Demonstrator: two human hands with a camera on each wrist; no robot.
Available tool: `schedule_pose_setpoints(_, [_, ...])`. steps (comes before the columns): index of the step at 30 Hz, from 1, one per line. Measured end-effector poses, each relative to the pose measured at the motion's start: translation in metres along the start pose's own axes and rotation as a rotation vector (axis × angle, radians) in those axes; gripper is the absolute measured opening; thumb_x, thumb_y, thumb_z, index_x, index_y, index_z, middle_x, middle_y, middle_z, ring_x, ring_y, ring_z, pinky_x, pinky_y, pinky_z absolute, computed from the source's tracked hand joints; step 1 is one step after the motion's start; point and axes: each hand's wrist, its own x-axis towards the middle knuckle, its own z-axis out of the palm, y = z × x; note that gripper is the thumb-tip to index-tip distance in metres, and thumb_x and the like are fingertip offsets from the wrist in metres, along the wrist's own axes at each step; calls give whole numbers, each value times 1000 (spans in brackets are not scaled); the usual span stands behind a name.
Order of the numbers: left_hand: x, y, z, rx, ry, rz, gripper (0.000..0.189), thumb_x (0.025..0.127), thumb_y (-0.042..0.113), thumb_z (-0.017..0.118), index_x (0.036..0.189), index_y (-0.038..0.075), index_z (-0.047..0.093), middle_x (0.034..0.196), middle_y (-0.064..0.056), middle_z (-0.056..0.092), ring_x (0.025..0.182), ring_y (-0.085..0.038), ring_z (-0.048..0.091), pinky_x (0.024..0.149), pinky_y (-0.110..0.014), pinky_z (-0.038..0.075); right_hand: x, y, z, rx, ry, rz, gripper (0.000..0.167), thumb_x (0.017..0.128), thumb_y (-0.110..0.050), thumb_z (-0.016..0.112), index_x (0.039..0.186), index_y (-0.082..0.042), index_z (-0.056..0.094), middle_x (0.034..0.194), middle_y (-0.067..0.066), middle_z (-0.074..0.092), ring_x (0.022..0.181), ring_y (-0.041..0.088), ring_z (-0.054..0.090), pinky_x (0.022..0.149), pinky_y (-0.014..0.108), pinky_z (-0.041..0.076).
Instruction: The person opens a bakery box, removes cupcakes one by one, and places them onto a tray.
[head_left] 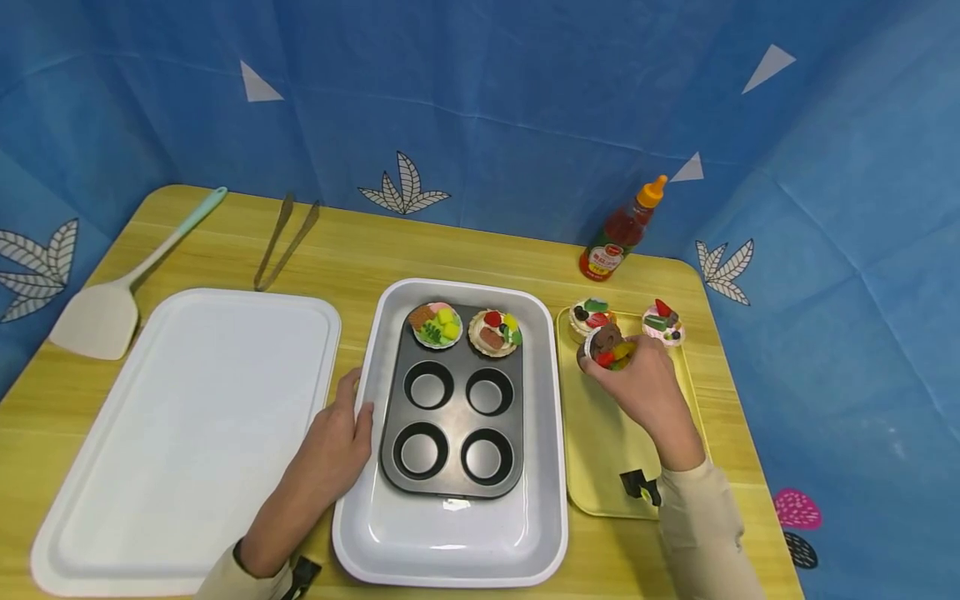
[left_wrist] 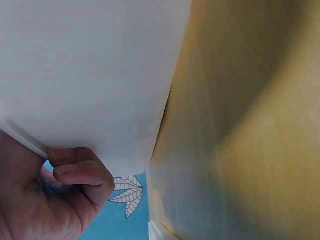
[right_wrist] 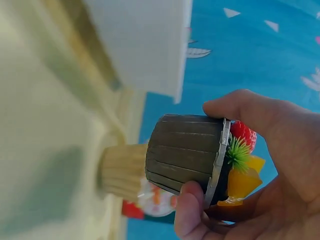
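Observation:
My right hand [head_left: 648,383] pinches a chocolate cupcake [right_wrist: 186,150] by its rim, thumb and fingers on opposite sides. It has a dark brown cup and a topping of fruit, and it is tipped on its side above the yellow tray [head_left: 600,467]. On that tray stand a cream cupcake [head_left: 581,315] with fruit and a pink-topped cupcake [head_left: 663,335]. My left hand [head_left: 333,446] grips the left rim of a white basin [head_left: 564,467], fingers curled against its outer wall. Inside lies a dark muffin tin [head_left: 457,412], with a fruit-topped cupcake [head_left: 437,326] and a tart-like cupcake [head_left: 495,335] in its back cups.
A white tray [head_left: 202,433] lies left of the basin. Behind it are a white spatula [head_left: 97,321] with a mint handle and metal tongs [head_left: 285,250]. A red sauce bottle [head_left: 613,242] stands behind the yellow tray. Blue cloth [head_left: 480,108] hangs at the table's back.

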Motion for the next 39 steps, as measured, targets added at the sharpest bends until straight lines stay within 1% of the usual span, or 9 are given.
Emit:
schedule_pose_setpoints(5, [1, 1, 1, -7, -8, -13, 51, 104, 15, 46, 150, 0, 29, 120, -36, 60, 103, -43, 66, 79, -55, 55, 3, 15, 11, -3, -15, 23, 44, 82, -37, 77, 79, -1, 51, 76, 10, 47, 66, 25, 47, 53, 34, 37])
schedule_pose_setpoints(9, [1, 0, 1, -9, -14, -21, 51, 104, 15, 46, 150, 1, 28, 122, -35, 60, 105, -43, 65, 80, -55, 55, 3, 21, 16, -5, -24, 30, 44, 82, -37, 77, 78, 0, 53, 81, 14, 50, 71, 28, 49, 56, 35, 39])
schedule_pose_setpoints(11, [1, 0, 2, -6, -17, -26, 51, 104, 15, 46, 150, 1, 28, 123, -35, 59, 106, -43, 65, 81, -55, 55, 2, 23, 19, -13, -36, 46, 46, 83, -38, 76, 83, 2, 54, 88, 17, 51, 78, 30, 50, 61, 37, 41])
schedule_pose_setpoints(14, [0, 0, 2, -1, -17, -27, 51, 104, 15, 46, 150, 0, 28, 122, -36, 60, 106, -43, 65, 82, -56, 54, 0, 25, 21, -16, -67, 77, 54, 83, -40, 75, 95, 8, 55, 100, 23, 51, 87, 34, 51, 70, 42, 45])
schedule_pose_setpoints(17, [0, 0, 2, -3, -16, -26, 51, 104, 15, 46, 150, 0, 29, 122, -36, 60, 105, -43, 65, 81, -56, 54, -4, 27, 24, -20, -91, 98, 62, 84, -42, 74, 104, 12, 53, 108, 27, 49, 92, 37, 50, 75, 47, 46])
schedule_pose_setpoints(23, [0, 0, 1, -1, -8, -15, 52, 104, 15, 46, 150, 0, 29, 120, -36, 60, 104, -43, 65, 80, -56, 54, -5, 29, 31, -29, -79, 85, 63, 83, -41, 75, 105, 14, 53, 106, 28, 52, 92, 37, 51, 77, 49, 47])
schedule_pose_setpoints(27, [1, 0, 1, -5, -16, -24, 52, 104, 15, 46, 150, 0, 28, 121, -36, 60, 104, -43, 65, 80, -56, 55, -5, 30, 34, -40, -84, 102, 67, 83, -41, 73, 110, 17, 51, 105, 28, 49, 92, 38, 51, 79, 51, 48])
schedule_pose_setpoints(32, [1, 1, 0, -6, -26, -37, 52, 104, 15, 46, 151, 1, 28, 123, -36, 59, 106, -43, 65, 81, -56, 55, -5, 31, 35, -36, -86, 103, 65, 83, -39, 73, 109, 17, 50, 105, 28, 48, 91, 38, 50, 79, 51, 47])
schedule_pose_setpoints(39, [0, 2, 0, -6, -20, -29, 51, 104, 15, 46, 150, 0, 29, 122, -36, 59, 105, -44, 65, 80, -56, 55, -5, 33, 37, -43, -88, 87, 65, 83, -39, 73, 107, 17, 51, 103, 29, 48, 89, 38, 50, 78, 51, 48])
